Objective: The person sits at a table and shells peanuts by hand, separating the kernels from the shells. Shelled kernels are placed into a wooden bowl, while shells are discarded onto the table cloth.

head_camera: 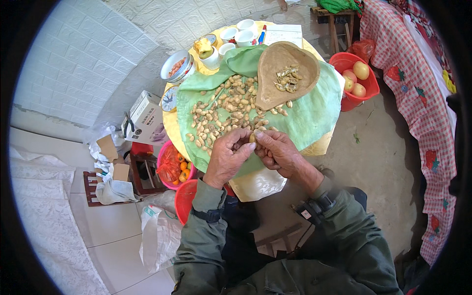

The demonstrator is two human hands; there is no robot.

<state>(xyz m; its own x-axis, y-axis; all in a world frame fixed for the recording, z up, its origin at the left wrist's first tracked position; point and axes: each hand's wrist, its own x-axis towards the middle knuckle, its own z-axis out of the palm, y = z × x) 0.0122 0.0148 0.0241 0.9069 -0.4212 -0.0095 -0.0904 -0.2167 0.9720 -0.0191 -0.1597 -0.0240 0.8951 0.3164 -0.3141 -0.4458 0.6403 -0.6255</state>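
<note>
My left hand [230,153] and my right hand [276,151] meet over the near edge of the green cloth [309,118]. Between their fingertips they hold one unshelled peanut [252,138]. The curled fingers of my right hand seem to hold more peanuts against the palm. Beyond my hands, a pile of unshelled peanuts [234,101] lies spread on the cloth. A brown teardrop-shaped bowl [271,59] sits on the cloth at the far right, with some empty-looking shells [288,79] inside.
Stacked bowls [165,70] with shelled peanuts, white cups [246,38], pens and paper [289,34] stand on the round table's far side. A red bucket [372,86] of fruit is at the right. At the left are a white box [145,110], a pink basin [171,184] and a red bucket [183,197].
</note>
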